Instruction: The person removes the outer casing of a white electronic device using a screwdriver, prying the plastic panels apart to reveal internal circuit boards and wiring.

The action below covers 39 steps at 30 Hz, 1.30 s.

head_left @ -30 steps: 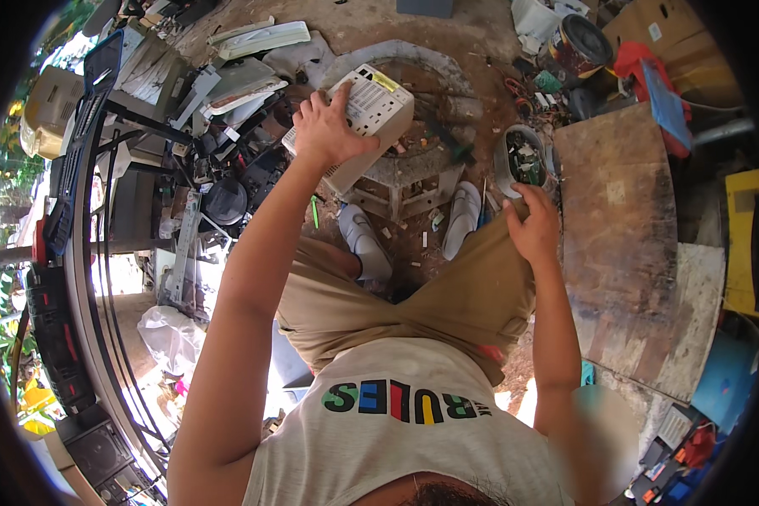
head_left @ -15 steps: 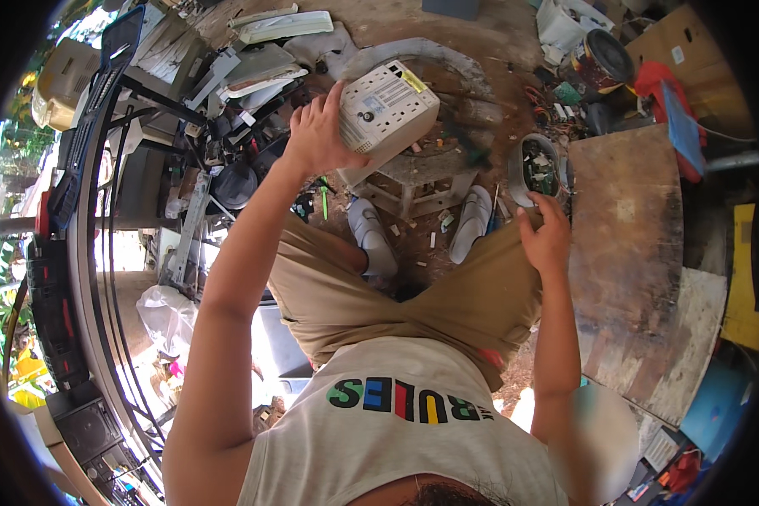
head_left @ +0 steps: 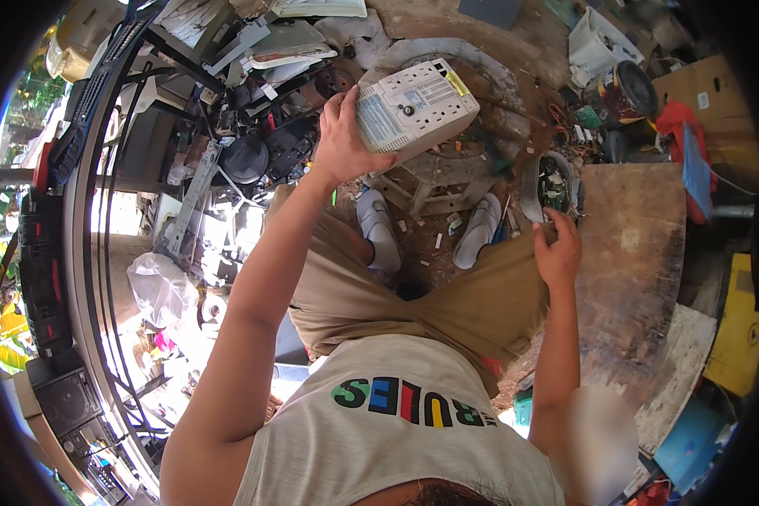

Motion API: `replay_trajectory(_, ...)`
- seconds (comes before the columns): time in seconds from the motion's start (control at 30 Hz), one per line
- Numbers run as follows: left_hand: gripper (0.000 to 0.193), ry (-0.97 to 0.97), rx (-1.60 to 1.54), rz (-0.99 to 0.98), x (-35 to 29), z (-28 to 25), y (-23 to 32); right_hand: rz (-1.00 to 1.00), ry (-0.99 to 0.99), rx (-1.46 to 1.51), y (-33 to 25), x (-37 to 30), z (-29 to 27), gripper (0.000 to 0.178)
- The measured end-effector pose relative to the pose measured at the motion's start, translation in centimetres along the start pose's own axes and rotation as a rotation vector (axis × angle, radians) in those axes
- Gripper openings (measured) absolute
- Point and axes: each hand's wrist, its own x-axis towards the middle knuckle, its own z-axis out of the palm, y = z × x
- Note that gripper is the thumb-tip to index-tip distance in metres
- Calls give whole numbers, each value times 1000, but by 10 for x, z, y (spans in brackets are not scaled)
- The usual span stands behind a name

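Note:
A beige boxy power unit (head_left: pixel 422 108) with rows of outlet sockets, a round black part and a yellow sticker stands tilted on the low, worn stool (head_left: pixel 430 196) between my feet. Against its left end is my left hand (head_left: pixel 342 139), fingers over the upper edge and thumb along the near side, gripping it. My right hand (head_left: pixel 558 251) hangs by my right knee with fingers apart and nothing in it. Just beyond its fingertips sits an oval metal container (head_left: pixel 531 196) holding green circuit boards; whether the fingertips touch the rim I cannot tell.
A wooden board (head_left: pixel 632 244) lies at the right. Behind it stand a dark-topped bucket (head_left: pixel 631 91), a white bin (head_left: pixel 600 46) and a cardboard box (head_left: pixel 702 97). Heaped electronic scrap (head_left: pixel 249 160) and a metal rack (head_left: pixel 83 253) line the left. Small bits litter the floor around my feet.
The power unit has turned clockwise and shifted slightly right, with my left hand still on it. My right hand stays beside the knee. The whole view has shifted a little.

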Motion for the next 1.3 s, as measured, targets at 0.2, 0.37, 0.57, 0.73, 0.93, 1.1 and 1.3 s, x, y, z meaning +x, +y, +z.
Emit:
replay_trajectory(0.2, 125, 0, 34, 30, 7, 0, 7, 65, 30, 118, 4, -2, -5, 26)
replay_trajectory(0.37, 126, -197, 250, -23, 23, -7, 8, 309, 337, 519, 58, -9, -30, 26)
replay_trajectory(0.57, 129, -379, 576, 39, 59, -2, 36, 690, 376, 292, 200, -62, -22, 28)
replay_trajectory(0.73, 128, -302, 509, 212, 49, 1, -8, 1057, 15, 162, 289, -218, 117, 30)
replay_trajectory(0.93, 127, -339, 539, 220, 46, -5, -8, 1359, -455, 123, 270, -299, 219, 35)
replay_trajectory(1.1, 127, -391, 506, 220, 52, -1, 9, 1517, -484, 103, 241, -273, 232, 37)
replay_trajectory(1.3, 134, -427, 457, 119, 45, -5, 4, 1635, -559, -12, 206, -276, 252, 53)
